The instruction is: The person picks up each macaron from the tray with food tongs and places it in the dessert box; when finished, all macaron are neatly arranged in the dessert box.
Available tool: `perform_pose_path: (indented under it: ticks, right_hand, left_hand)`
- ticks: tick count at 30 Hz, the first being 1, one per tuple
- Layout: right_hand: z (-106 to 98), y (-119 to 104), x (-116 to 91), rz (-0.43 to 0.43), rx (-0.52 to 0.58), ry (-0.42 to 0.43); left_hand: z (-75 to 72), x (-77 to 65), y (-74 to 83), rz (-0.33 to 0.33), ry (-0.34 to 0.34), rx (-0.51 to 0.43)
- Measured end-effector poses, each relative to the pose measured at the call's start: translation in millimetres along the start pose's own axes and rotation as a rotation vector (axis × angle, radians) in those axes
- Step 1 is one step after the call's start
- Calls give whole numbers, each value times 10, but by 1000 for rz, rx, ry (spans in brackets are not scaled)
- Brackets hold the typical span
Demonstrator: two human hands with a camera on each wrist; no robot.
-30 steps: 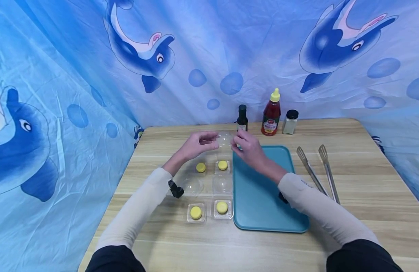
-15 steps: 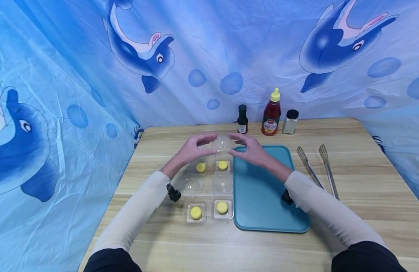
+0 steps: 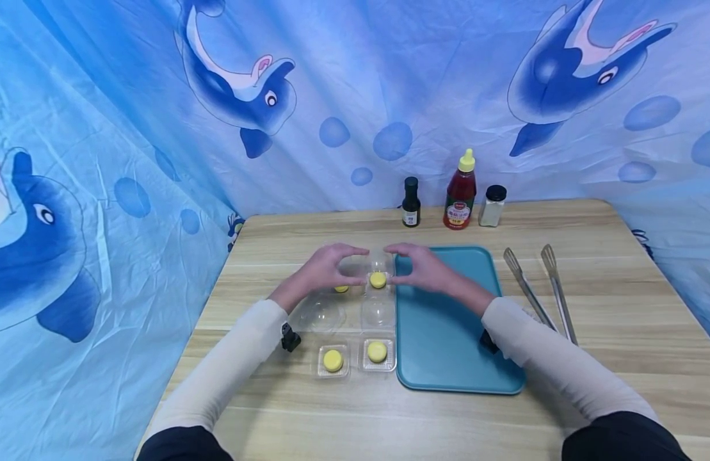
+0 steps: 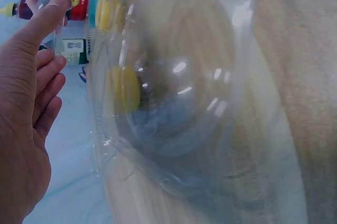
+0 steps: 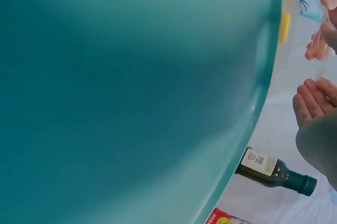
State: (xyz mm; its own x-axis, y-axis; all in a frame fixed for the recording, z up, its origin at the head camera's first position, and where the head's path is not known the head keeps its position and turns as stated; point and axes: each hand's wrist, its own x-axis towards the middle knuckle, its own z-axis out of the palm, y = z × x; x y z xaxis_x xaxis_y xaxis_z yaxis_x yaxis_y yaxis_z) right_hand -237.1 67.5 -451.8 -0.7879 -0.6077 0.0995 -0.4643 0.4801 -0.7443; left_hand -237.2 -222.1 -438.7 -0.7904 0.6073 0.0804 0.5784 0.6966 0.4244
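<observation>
My left hand (image 3: 322,266) and right hand (image 3: 422,267) pinch opposite sides of a clear plastic lid (image 3: 380,261), thumbs toward me and fingers behind. The lid stands raised just behind its square base, where a yellow macaron (image 3: 378,280) sits. In the left wrist view the left thumb and fingers (image 4: 50,16) meet the lid's thin edge. Another yellow macaron (image 3: 341,289) is partly hidden by my left hand. Two more clear boxes with yellow macarons (image 3: 333,360) (image 3: 376,351) lie nearer me, their lids (image 3: 378,314) folded back.
A teal tray (image 3: 458,358) lies right of the boxes, under my right forearm. Metal tongs (image 3: 530,291) rest beyond it. Along the back stand a dark bottle (image 3: 411,205), a red sauce bottle (image 3: 459,198) and a shaker with a black cap (image 3: 493,208). A blue dolphin-print curtain (image 3: 355,96) hangs behind.
Both hands have spread to the lid's two sides and come toward me with it, from near the back of the table to close over the back-right base.
</observation>
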Motion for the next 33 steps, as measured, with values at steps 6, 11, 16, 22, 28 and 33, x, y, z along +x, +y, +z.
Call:
perform_pose_path:
  ticks: [6,11,16,22,28,33]
  right_hand:
    - [89,7,-20,33,-110,-31]
    - [123,10,-28,31,-141,-42]
    - [137,16,-29,27,-143,-42]
    - [148,44,-7,27,-153,-31]
    - [145,45,6,42,-146,-36]
    - [156,41,12,37,-164,-51]
  left_hand:
    - [52,-33,15,38,-33,107]
    - [84,-50,30,12,-67,122]
    - [100,-40,32,7,-73,127]
    - [91,-9,26,21,-64,148]
    - [73,3,15,30,-55,158]
    - [75,6,18,25,-81,170]
